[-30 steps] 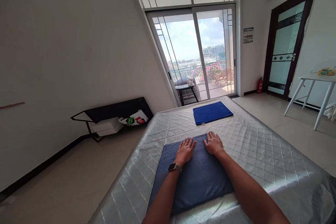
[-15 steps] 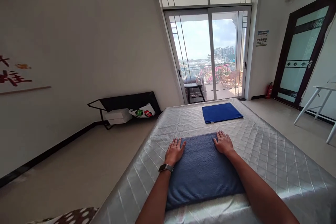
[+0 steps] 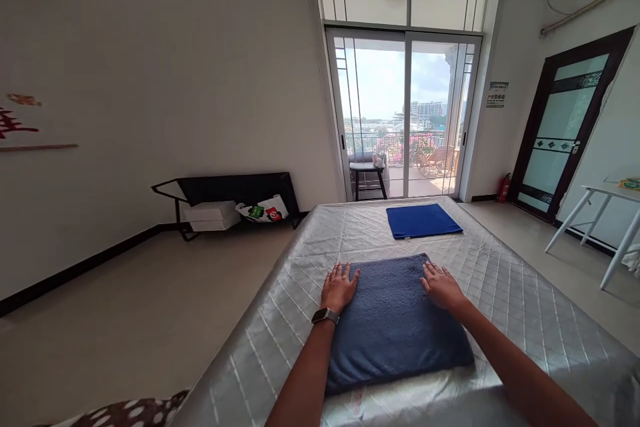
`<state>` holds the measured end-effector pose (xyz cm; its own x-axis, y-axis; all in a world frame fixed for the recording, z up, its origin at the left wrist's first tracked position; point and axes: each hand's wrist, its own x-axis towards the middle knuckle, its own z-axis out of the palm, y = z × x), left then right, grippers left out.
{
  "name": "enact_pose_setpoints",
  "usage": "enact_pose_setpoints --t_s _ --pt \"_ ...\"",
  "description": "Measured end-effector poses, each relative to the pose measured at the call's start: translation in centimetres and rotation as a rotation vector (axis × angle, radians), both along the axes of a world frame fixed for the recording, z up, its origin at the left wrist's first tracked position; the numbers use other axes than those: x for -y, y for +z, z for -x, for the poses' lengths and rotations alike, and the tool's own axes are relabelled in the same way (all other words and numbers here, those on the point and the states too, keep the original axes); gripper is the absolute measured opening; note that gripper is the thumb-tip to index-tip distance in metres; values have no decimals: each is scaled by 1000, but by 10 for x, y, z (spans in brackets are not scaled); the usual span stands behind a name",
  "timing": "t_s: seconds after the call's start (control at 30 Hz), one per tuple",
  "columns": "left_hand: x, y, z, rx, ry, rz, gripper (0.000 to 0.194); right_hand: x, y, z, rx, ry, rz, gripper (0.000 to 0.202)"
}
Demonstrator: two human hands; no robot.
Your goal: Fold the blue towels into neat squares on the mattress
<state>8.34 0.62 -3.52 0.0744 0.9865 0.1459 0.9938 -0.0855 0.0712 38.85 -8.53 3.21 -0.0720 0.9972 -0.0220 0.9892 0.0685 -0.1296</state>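
- Rested left hand, fingers spread, at the fuzzy, four-sided, grey-blue cloth's far left corner.
- Held right hand, also spread, by its far right corner.
- Saw cloth between the shiny silver mattress's side edges.

Mattress: quilted surface, glossy w/ foil-like sheen. Towel on mattress: matt, soft-looking fuzzy cloth. Thin cloth at mattress's far end: matt, smoother fabric. Sliding door beyond mattress: smooth, clear glass. Brown door, R of mattress: wood-look frame w/ frosted-look glass.
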Motion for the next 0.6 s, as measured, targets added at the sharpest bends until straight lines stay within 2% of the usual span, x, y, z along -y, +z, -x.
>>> enact_pose_setpoints --t_s 0.1,0.2,0.3,0.37,0.43,0.53,0.6 --pt "4 6 -4 23 27 -37 64 18 -9 1 -15 3 -3 64" --pt "10 15 -5 31 64 -141 62 27 -16 6 -45 -21 22 67" --pt "20 26 -14 13 13 -258 59 29 -18 10 -85 -34 44 69" --pt "31 31 -35 17 -87 -268 57 28 -20 10 -113 -31 34 70" --pt "45 31 -69 31 -213 -230 56 27 -22 9 -134 -28 16 70" --pt "70 23 -127 25 -426 -170 54 25 -26 8 -129 -10 1 67" --pt "83 17 -157 18 -506 -131 55 24 -27 7 -108 4 8 64"
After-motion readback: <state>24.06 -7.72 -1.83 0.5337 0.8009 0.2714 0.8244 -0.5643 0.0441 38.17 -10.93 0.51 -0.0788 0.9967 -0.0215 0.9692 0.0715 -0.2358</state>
